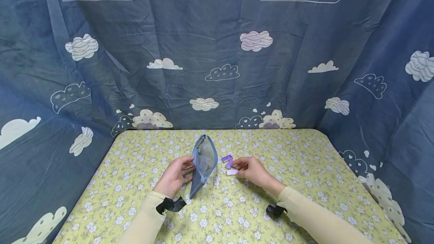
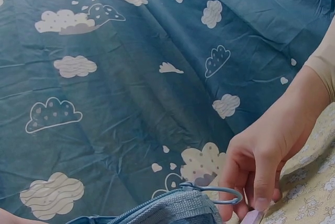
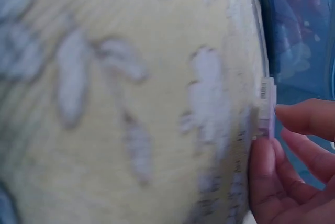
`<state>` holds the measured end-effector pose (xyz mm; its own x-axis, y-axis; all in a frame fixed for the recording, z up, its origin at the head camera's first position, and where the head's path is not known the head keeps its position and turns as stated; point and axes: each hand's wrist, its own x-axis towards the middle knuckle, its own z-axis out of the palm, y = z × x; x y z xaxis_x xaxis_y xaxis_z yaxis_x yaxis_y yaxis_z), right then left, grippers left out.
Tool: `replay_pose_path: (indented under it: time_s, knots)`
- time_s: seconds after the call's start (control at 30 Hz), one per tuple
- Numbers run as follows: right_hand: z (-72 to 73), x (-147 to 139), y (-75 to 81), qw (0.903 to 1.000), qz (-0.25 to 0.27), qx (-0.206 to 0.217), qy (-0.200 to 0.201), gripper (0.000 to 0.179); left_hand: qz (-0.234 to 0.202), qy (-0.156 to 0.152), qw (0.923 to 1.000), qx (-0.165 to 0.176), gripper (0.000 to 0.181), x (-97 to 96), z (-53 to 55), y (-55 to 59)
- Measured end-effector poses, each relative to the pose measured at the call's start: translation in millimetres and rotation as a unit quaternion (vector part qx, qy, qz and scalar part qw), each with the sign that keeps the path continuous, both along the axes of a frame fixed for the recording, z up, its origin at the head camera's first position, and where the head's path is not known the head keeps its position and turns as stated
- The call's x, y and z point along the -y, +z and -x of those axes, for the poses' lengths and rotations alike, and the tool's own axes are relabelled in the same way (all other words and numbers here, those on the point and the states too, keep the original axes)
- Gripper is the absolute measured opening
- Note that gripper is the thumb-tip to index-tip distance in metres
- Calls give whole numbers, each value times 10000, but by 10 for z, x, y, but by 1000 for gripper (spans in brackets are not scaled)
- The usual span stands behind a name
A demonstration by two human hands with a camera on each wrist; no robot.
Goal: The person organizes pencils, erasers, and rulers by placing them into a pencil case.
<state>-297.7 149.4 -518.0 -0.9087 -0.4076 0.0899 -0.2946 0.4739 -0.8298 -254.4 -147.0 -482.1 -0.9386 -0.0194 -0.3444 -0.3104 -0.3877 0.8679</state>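
Observation:
A blue zip pouch (image 1: 205,157) stands on the cloth with its mouth gaping, and something clear shows inside. My left hand (image 1: 175,174) grips its left side, with fingertips at the rim. To the right of the pouch, my right hand (image 1: 251,169) pinches a small white-and-lilac block (image 3: 267,108) printed with a barcode. Close by its fingertips in the head view are a purple block (image 1: 226,158) and a lilac piece (image 1: 229,164). In the left wrist view, the pouch's zipped edge (image 2: 172,195) and blue ring (image 2: 230,197) overlap the right fingers.
A yellow flowered cloth (image 1: 291,161) covers the table. Blue curtains (image 1: 217,48) with cloud prints hang along the back and both sides. Black straps (image 1: 171,204) circle both wrists over pale sleeves.

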Motion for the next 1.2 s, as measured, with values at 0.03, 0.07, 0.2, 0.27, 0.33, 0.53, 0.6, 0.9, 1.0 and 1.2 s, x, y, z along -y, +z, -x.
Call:
replay_pose_path:
  time_s: [0.03, 0.07, 0.2, 0.27, 0.33, 0.53, 0.6, 0.9, 1.0, 1.2]
  knots:
    - [6, -6, -5, 10000, -1, -9, 0, 40, -10, 0, 10000, -4, 9, -2, 3, 4]
    - [11, -9, -9, 10000, -6, -11, 8, 41, -25, -13, 10000, -10, 9, -4, 3, 9]
    - [24, -10, -19, 9999, -80, -50, 80, 40, 17, -64, 10000, -41, 9, 5, -12, 15]
    - [16, 12, -33, 9998, -123, -65, 140, 39, 30, -16, 10000, -32, 8, 27, -32, 5]
    - [12, 29, -40, 9997, -147, -89, 167, 38, 66, 10, 10000, -51, 9, 43, -47, -1]
    - [1, 20, -45, 9997, -227, -104, 15, 38, 40, -126, 9999, -50, 11, 28, -40, -16]
    - [1, 10, -42, 9997, -240, -108, 13, 39, 24, -147, 9999, -54, 10, 14, -30, -18]
    - [33, 2, -56, 9998, -182, -22, 17, 40, -12, -89, 9999, -77, 9, -2, -22, 9]
    - [36, -3, -67, 9998, -182, -36, 12, 39, -10, -74, 10000, -60, 10, -2, -19, 7]
    - [40, -11, -72, 9999, -105, 10, -34, 38, 7, -64, 10000, -52, 9, 2, -17, 11]
